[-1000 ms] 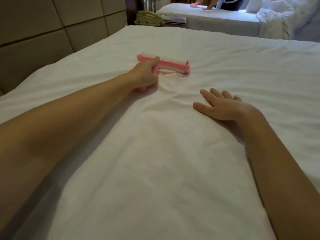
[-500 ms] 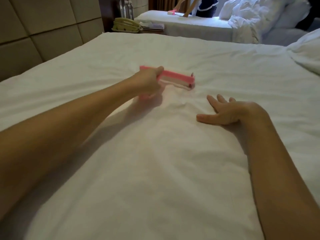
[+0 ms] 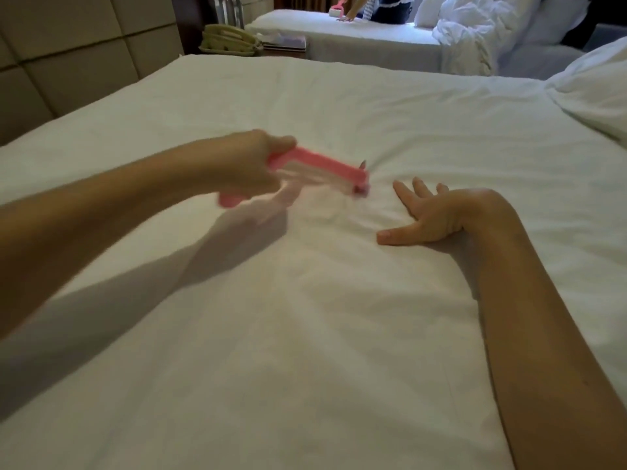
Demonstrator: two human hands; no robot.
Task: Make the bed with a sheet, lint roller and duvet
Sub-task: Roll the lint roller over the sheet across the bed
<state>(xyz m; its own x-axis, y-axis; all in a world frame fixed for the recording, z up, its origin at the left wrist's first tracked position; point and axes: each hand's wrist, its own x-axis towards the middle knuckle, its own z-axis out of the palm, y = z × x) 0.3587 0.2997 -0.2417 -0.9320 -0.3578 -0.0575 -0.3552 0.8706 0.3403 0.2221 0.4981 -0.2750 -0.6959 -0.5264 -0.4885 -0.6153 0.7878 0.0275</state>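
1. The lint roller (image 3: pixel 325 171), a pink plastic frame round a pale cylinder, is near the middle of the bed, just left of the flat hand. It is blurred, so I cannot tell whether the roll touches the cloth.
2. The left hand (image 3: pixel 247 164) has its fingers curled round the handle, thumb on top.
3. The right hand (image 3: pixel 431 215) lies spread flat on the sheet (image 3: pixel 305 334), holding nothing.
4. To roll well, press that palm to keep the soft, creased white cloth taut, and run straight, overlapping strokes.
5. A padded, panelled headboard (image 3: pixel 68 62) stands at the left.
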